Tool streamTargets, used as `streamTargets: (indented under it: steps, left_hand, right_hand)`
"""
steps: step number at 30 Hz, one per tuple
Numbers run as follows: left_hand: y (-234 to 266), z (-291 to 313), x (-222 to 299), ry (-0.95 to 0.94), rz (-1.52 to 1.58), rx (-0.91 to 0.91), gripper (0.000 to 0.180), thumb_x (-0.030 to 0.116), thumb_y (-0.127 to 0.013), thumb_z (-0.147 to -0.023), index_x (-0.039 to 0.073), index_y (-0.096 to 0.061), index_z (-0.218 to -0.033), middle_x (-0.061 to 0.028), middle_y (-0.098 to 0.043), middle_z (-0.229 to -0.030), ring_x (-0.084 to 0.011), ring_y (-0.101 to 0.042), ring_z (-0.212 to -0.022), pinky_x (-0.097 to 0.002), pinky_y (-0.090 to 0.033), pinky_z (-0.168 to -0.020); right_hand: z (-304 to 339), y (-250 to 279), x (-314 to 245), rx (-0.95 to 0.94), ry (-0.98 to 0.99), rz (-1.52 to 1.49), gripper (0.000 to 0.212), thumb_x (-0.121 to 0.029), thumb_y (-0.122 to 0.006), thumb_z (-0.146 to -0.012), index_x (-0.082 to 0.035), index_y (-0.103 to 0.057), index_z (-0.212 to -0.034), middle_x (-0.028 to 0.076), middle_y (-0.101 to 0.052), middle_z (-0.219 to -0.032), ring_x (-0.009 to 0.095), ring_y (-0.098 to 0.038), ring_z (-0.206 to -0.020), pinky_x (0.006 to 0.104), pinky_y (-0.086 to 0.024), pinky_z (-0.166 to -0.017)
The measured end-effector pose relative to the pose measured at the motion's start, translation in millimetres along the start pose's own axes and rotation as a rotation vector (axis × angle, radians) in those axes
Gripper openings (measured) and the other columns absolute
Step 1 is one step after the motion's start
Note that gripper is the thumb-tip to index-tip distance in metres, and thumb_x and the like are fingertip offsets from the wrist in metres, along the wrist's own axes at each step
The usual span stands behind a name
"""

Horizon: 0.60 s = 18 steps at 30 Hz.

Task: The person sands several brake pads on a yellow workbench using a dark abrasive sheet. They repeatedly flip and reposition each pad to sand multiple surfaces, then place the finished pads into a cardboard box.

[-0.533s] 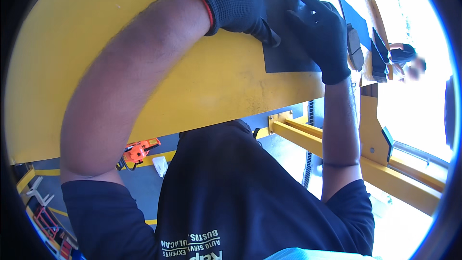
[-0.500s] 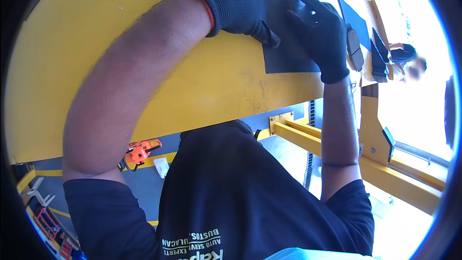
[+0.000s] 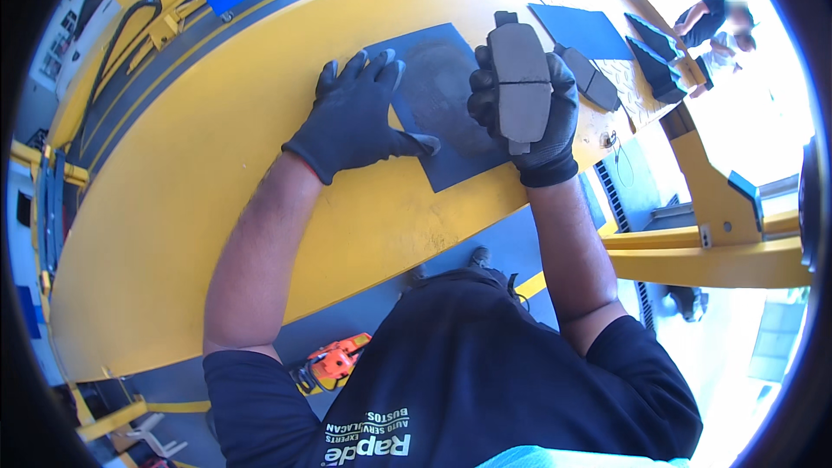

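In my right hand (image 3: 559, 121), gloved in black, I hold a grey brake pad (image 3: 523, 82) with its grooved friction face turned up. Under it lies a dark sheet of sandpaper (image 3: 442, 78) with a rubbed, dusty patch, flat on the yellow table (image 3: 217, 147). My left hand (image 3: 360, 117), also gloved, rests with spread fingers along the sheet's left edge, its thumb on the near part of the sheet. A second brake pad (image 3: 591, 80) lies on the table just right of my right hand.
A blue-grey sheet (image 3: 581, 30) lies beyond the second pad, with black angled blocks (image 3: 654, 61) to its right. Two people stand past the table's far right. An orange machine (image 3: 336, 362) sits on the floor below the near edge. Yellow beams (image 3: 711, 251) run at the right.
My right hand has lifted the brake pad off the sandpaper and turned its friction face up. The whole view has shifted, showing more of the table's far side. My left hand stays at the sheet.
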State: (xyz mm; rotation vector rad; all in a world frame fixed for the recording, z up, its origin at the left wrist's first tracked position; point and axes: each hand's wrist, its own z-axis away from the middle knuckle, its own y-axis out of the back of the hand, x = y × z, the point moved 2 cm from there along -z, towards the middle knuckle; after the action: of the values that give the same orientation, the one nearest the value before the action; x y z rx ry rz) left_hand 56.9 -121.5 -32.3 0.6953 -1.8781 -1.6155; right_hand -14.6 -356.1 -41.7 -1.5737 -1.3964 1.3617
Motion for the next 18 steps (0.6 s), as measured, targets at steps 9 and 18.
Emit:
streamTargets:
  steps: [9, 18]
  left_hand:
    - [16, -3, -1, -0.031, 0.215, 0.139, 0.11, 0.064, -0.085, -0.08, 0.001, -0.042, -0.158, -0.0223, -0.048, -0.159, -0.0384, -0.042, -0.151, -0.0536, -0.028, -0.125]
    - [20, -16, 9, -0.332, 0.581, 0.413, 0.101, 0.04, -0.094, -0.08, -0.003, -0.041, -0.155, -0.0244, -0.055, -0.15, -0.038, -0.056, -0.139, -0.0491, -0.045, -0.116]
  right_hand:
    - [7, -2, 6, -0.111, -0.029, -0.088, 0.07, -0.045, -0.051, -0.103, 0.006, -0.049, -0.15, 0.028, -0.061, -0.138, 0.035, -0.066, -0.11, 0.0464, -0.059, -0.088]
    - [7, 3, 4, -0.048, -0.058, 0.019, 0.07, -0.046, -0.053, -0.102, 0.001, -0.048, -0.154, 0.026, -0.06, -0.138, 0.034, -0.064, -0.103, 0.0417, -0.055, -0.085]
